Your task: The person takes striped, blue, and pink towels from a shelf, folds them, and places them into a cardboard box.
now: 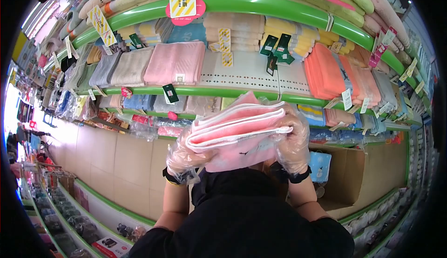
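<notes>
A folded pink towel with white edges (242, 127) is held up in front of the shelves, between both hands. My left hand (188, 158), in a clear plastic glove, grips its lower left side. At its right end my right hand (293, 139), gloved the same way, has its fingers wrapped round the folds. Behind the towel is the middle shelf (237, 74), with a stack of pink towels (174, 62) to the left and orange towels (323, 72) to the right.
Green-edged shelves of towels curve across the view, with hanging tags (171, 93). An open cardboard box (347, 176) holding a blue packaged item (320, 166) stands on the floor at right. Lower shelves (84, 211) with wrapped goods are behind at left.
</notes>
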Tool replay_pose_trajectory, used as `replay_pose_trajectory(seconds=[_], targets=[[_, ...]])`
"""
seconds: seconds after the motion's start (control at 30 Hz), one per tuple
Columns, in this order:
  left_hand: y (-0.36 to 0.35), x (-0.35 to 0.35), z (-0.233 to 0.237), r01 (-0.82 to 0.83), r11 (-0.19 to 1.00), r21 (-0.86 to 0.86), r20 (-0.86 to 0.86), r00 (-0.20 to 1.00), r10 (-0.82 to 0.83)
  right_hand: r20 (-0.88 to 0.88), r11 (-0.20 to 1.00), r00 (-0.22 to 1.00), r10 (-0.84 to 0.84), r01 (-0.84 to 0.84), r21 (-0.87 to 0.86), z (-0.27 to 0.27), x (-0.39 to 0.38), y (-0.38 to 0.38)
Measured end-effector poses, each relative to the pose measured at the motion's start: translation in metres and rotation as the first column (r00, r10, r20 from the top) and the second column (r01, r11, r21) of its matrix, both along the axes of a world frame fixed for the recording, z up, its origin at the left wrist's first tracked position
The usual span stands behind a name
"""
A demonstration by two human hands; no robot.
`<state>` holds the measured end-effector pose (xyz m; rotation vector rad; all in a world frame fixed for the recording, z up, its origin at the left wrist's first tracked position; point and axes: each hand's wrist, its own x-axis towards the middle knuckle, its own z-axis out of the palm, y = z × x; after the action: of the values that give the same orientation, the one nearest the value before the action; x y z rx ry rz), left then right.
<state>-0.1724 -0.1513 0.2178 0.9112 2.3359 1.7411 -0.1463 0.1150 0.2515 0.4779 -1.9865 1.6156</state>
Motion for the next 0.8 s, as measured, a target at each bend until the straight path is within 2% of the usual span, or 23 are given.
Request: replay_pose_trajectory(seconds=[0.03,0.07,0.17,0.23,0.3,0.33,0.4,0.43,0.5,0.53,0.6,0.63,0.67,0.7,0.73,0.77,0.8], targets=[[0.0,0.0,0.001,-0.001,1.0,0.017,-0.003,1.0,0.001,-0.002,1.0,1.0,-0.003,0.003,0.003,-0.004,0.0,-0.001],[0.003,0.002,-0.001,-0.05,0.984,0.168,0.23,0.973,0.01,0.012,0.998,0.998,-0.057,0.057,-0.01,-0.008,0.0,-0.001],[0.001,0.002,-0.015,-0.118,0.976,0.185,0.186,0.979,0.084,0.055,0.986,0.985,-0.163,0.164,-0.008,-0.002,0.003,-0.008],[0.004,0.002,-0.015,-0.118,0.975,0.188,0.212,0.974,0.077,0.085,0.977,0.974,-0.212,0.213,0.003,0.0,0.003,-0.014],[0.009,0.005,-0.012,-0.156,0.956,0.25,0.268,0.96,0.086,0.151,0.955,0.949,-0.278,0.29,-0.065,-0.002,0.003,-0.02],[0.01,0.005,-0.015,-0.16,0.955,0.249,0.269,0.959,0.09,0.153,0.956,0.95,-0.274,0.286,-0.066,-0.003,0.003,-0.02],[0.01,0.003,-0.021,-0.139,0.968,0.209,0.068,0.99,0.128,0.2,0.948,0.932,-0.302,0.315,-0.037,-0.005,0.001,-0.021],[0.011,0.004,-0.019,-0.147,0.967,0.207,0.068,0.988,0.135,0.201,0.951,0.934,-0.295,0.308,-0.039,-0.007,-0.002,-0.024],[0.017,0.009,-0.007,-0.116,0.953,0.28,0.116,0.99,0.086,0.123,0.919,0.93,-0.347,0.363,-0.152,-0.013,-0.01,-0.033],[0.018,0.009,0.001,-0.112,0.962,0.249,0.069,0.993,0.098,0.124,0.92,0.931,-0.344,0.36,-0.152,-0.015,-0.012,-0.035],[0.015,0.015,-0.001,-0.121,0.967,0.222,0.022,0.993,0.119,0.238,0.885,0.958,-0.163,0.248,-0.394,-0.018,-0.015,-0.037],[0.014,0.018,-0.001,-0.129,0.972,0.196,-0.025,0.99,0.136,0.24,0.885,0.957,-0.163,0.25,-0.394,-0.025,-0.017,-0.029],[0.017,0.017,0.004,-0.129,0.957,0.261,-0.053,0.988,0.148,0.328,0.88,0.932,0.151,0.024,-0.475,-0.036,-0.018,-0.016],[0.016,0.018,0.006,-0.128,0.957,0.259,-0.05,0.988,0.146,0.376,0.8,0.81,0.451,-0.179,-0.573,-0.041,-0.019,-0.009],[0.013,0.018,0.007,-0.091,0.962,0.256,-0.084,0.99,0.116,0.43,0.748,0.722,0.542,-0.181,-0.639,-0.035,-0.016,-0.011],[0.012,0.018,0.008,-0.052,0.967,0.251,-0.118,0.989,0.084,0.431,0.747,0.723,0.54,-0.175,-0.642,-0.045,-0.02,-0.009],[0.014,0.017,0.004,0.025,0.907,0.419,0.013,0.999,-0.034,0.393,0.709,0.65,0.651,-0.334,-0.621,-0.053,-0.028,-0.008]])
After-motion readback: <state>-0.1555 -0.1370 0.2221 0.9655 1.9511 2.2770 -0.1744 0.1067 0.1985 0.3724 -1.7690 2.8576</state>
